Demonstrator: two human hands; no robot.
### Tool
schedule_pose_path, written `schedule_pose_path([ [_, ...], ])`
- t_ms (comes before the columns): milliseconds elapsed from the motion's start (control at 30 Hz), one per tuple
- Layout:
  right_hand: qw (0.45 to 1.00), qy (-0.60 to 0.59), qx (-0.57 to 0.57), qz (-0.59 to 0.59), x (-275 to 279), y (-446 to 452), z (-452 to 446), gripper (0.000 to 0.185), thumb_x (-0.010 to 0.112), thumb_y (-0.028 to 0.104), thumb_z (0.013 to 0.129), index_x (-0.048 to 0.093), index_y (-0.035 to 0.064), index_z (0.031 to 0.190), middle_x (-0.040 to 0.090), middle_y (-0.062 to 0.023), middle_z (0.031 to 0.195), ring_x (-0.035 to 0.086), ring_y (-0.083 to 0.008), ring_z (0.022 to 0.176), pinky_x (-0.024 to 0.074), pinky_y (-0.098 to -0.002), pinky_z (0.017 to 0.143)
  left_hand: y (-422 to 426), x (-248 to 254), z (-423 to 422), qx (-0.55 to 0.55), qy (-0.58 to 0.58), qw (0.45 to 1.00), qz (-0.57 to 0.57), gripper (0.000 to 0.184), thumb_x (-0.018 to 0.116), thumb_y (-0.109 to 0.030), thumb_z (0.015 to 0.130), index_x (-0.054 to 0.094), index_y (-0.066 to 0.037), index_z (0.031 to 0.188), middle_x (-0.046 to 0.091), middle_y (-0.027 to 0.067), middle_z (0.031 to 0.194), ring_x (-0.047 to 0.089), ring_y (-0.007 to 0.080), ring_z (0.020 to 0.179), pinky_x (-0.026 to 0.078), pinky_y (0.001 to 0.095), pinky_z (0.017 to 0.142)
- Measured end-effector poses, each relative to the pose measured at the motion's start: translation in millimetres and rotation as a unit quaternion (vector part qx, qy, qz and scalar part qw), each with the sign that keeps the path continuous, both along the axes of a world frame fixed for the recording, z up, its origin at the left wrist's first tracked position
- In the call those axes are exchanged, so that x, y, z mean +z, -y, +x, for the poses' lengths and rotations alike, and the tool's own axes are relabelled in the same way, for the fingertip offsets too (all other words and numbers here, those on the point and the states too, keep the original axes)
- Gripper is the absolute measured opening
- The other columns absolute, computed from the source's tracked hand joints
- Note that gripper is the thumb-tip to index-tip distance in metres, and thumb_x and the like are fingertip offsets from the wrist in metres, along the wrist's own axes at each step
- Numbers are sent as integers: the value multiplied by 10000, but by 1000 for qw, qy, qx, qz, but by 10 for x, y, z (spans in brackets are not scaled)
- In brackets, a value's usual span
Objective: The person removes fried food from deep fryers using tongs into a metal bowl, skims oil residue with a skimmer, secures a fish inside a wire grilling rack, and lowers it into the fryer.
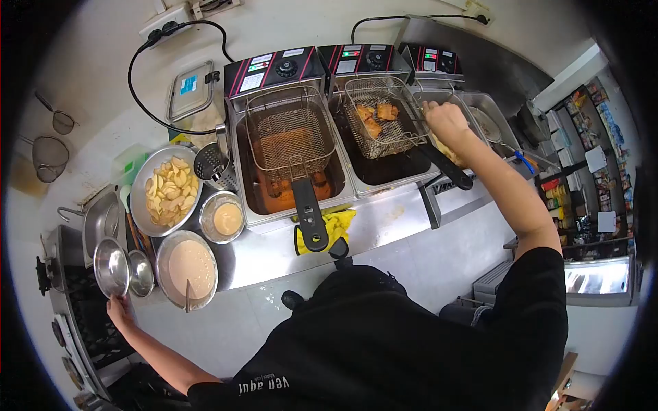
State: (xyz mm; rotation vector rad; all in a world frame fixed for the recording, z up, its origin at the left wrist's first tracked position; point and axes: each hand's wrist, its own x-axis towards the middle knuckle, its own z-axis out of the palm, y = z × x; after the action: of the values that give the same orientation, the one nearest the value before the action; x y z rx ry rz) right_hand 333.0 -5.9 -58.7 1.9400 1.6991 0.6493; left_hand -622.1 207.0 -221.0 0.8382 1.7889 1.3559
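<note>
At the far left my left hand (119,310) grips the rim of an empty steel bowl (111,267), which is tilted beside a smaller steel bowl (140,272). My right hand (447,123) is over the right side of the middle fryer, its fingers curled together; what they hold, if anything, is hidden. Left of it, a wire fryer basket (391,140) holds several browned fried pieces (370,125). The basket's black handle (449,164) points toward me under my wrist. Partly behind my right hand is pale yellow food (445,147) at the third fryer.
Another fryer basket (291,137) rests over the left fryer's brown oil (274,198). Nearby are a bowl of potato wedges (169,192), a batter bowl (192,264) with a utensil, a small bowl of yellowish sauce (227,219) and a yellow cloth (329,229). Black cables (133,75) run behind.
</note>
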Motion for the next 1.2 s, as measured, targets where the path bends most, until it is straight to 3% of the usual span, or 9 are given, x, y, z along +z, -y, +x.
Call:
schedule_pose_path([
  [200, 999, 25, 22, 34, -112, 51, -5, 288, 567, 70, 808, 622, 22, 1087, 660, -94, 860, 670, -243, 734, 534, -334, 612, 227, 1107, 1014, -69, -22, 994, 79, 181, 572, -168, 912, 562, -63, 1058, 548, -6, 847, 526, 92, 744, 511, 235, 665],
  [367, 998, 49, 0, 49, -198, 126, -108, 260, 570, 94, 818, 641, 44, 1063, 656, -83, 815, 667, -214, 695, 526, -314, 560, 400, 1897, 2169, -179, -15, 977, 115, 294, 573, -126, 887, 541, -79, 1175, 594, -11, 967, 532, 51, 768, 458, 185, 582],
  [533, 997, 62, 7, 39, -213, 80, -33, 284, 553, 101, 836, 631, 46, 1103, 656, -80, 830, 670, -212, 699, 531, -312, 570, 501, 2118, 3098, -286, -13, 954, 88, 332, 553, -85, 853, 523, -44, 1180, 605, 11, 973, 547, 47, 727, 433, 160, 505],
  [800, 998, 39, -14, 48, -102, 16, 84, 314, 546, 98, 837, 609, 43, 1140, 664, -75, 868, 682, -213, 717, 542, -314, 589, 738, 2253, 4416, -443, 13, 896, 35, 389, 517, -78, 830, 479, -17, 1213, 610, 78, 996, 593, 113, 756, 488, 213, 532],
  [900, 998, -26, -26, 60, -9, -45, 108, 254, 532, 100, 840, 651, 52, 1059, 683, -108, 880, 692, -243, 764, 554, -347, 631, 789, 2363, 4866, -478, 1, 878, 13, 393, 530, -85, 833, 473, -12, 1215, 613, 79, 1000, 594, 115, 763, 510, 229, 532],
  [1000, 989, -104, -107, -2, 179, -111, 164, 210, 518, 109, 844, 685, 46, 955, 689, -160, 892, 689, -297, 830, 558, -405, 695, 724, 2319, 5267, -529, 7, 848, 12, 416, 546, -79, 834, 447, 13, 1227, 612, 106, 998, 617, 134, 763, 546, 256, 546],
  [1067, 979, -142, -139, 45, 205, -125, 322, 209, 515, 122, 846, 698, 38, 901, 682, -200, 913, 677, -339, 862, 549, -445, 737, 699, 2299, 5543, -537, -10, 843, 6, 414, 550, -82, 829, 442, 13, 1217, 590, 105, 994, 614, 145, 730, 543, 255, 554],
  [1133, 976, -154, -149, 48, 261, -97, 436, 203, 523, 110, 836, 685, 14, 913, 675, -214, 950, 669, -341, 898, 541, -445, 773, 554, 2211, 5771, -538, -15, 843, -10, 425, 558, -70, 824, 432, 22, 1219, 586, 122, 993, 623, 158, 733, 556, 264, 560],
  [1200, 973, -179, -141, 45, 353, -43, 443, 231, 537, 86, 813, 695, 55, 978, 671, -209, 982, 660, -334, 932, 529, -433, 812, 421, 2097, 5958, -538, -18, 842, -26, 437, 566, -58, 819, 423, 32, 1222, 581, 139, 992, 631, 171, 735, 570, 272, 566],
])
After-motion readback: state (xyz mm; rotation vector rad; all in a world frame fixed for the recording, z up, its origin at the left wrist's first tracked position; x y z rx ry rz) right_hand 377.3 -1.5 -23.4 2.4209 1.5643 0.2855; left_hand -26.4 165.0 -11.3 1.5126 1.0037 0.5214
